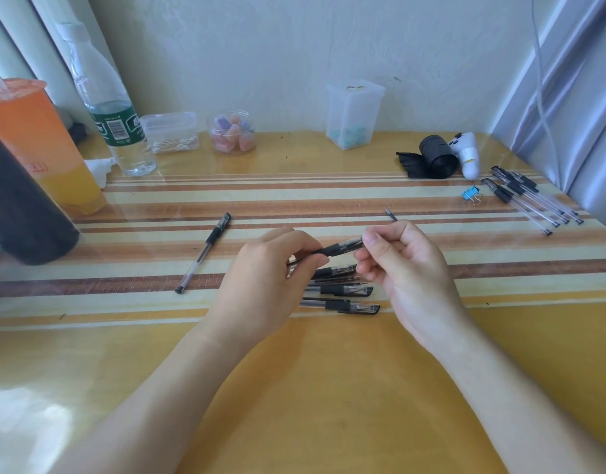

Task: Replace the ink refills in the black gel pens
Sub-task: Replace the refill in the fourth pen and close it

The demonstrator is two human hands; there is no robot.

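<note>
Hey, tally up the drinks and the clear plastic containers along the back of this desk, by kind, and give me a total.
Water bottle: 1
Orange drink cup: 1
Clear lidded boxes: 2, low box and tall box
Round clear jar: 1
Total: 5

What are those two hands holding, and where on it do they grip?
One black gel pen. The left hand grips its barrel; the right hand pinches the clear end next to the black rubber grip.
</note>
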